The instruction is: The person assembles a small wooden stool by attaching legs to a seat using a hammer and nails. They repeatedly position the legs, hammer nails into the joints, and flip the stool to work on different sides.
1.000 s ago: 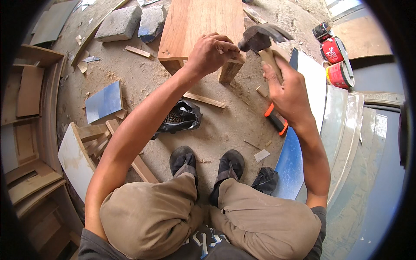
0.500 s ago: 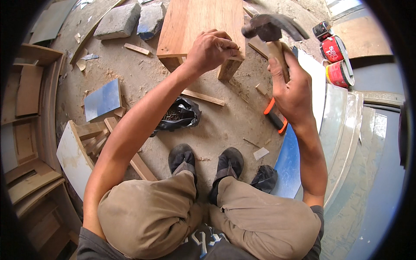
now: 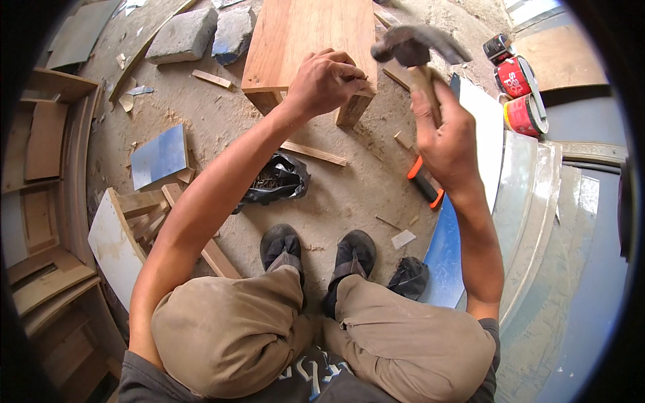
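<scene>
My right hand (image 3: 447, 138) grips a claw hammer (image 3: 424, 84) by its wooden handle. The dark steel head is raised to the right of a wooden box (image 3: 309, 40), apart from it. My left hand (image 3: 324, 82) rests at the box's near right corner, thumb and fingers pinched together. Whatever sits in that pinch is too small to make out. Below the left forearm, a black plastic bag (image 3: 292, 185) lies open with many small, thin, dark pieces like nails inside.
An orange-and-black handled tool (image 3: 425, 183) lies by a blue and white panel (image 3: 447, 248). Paint cans (image 3: 524, 114) stand at right. Concrete blocks (image 3: 181, 35), a blue board (image 3: 160, 156) and wood strips (image 3: 316, 153) are on the floor. Wooden frames (image 3: 50, 269) stand along the left.
My right hand and the hammer have shifted slightly left, toward the box. My left hand keeps its pinch at the box's corner. The whole view has moved a little.
</scene>
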{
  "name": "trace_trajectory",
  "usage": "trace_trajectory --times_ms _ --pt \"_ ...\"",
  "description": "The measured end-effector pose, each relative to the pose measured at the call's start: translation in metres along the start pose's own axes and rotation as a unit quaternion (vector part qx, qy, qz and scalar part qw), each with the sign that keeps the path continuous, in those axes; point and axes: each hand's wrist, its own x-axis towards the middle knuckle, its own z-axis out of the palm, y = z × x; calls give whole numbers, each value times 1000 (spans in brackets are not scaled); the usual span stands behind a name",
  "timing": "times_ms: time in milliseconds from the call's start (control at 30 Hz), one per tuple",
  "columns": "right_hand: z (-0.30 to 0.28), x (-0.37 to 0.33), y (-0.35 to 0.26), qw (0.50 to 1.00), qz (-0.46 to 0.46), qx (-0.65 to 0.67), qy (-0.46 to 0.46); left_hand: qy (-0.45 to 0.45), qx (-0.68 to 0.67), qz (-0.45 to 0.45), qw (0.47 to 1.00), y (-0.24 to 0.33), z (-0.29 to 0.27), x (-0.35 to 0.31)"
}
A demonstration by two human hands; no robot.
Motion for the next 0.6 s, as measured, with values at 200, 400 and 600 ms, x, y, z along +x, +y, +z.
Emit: trace_trajectory --times_ms 200,400,600 --pt "5 -2 10 1000 9 -10 -21 0 11 -2 1000 6 -3 1" --pt "5 -3 2 1000 -12 -11 -5 -44 -22 -34 998 5 -6 4" --pt "6 -2 7 999 10 -20 -26 -111 33 -4 993 -7 -15 5"
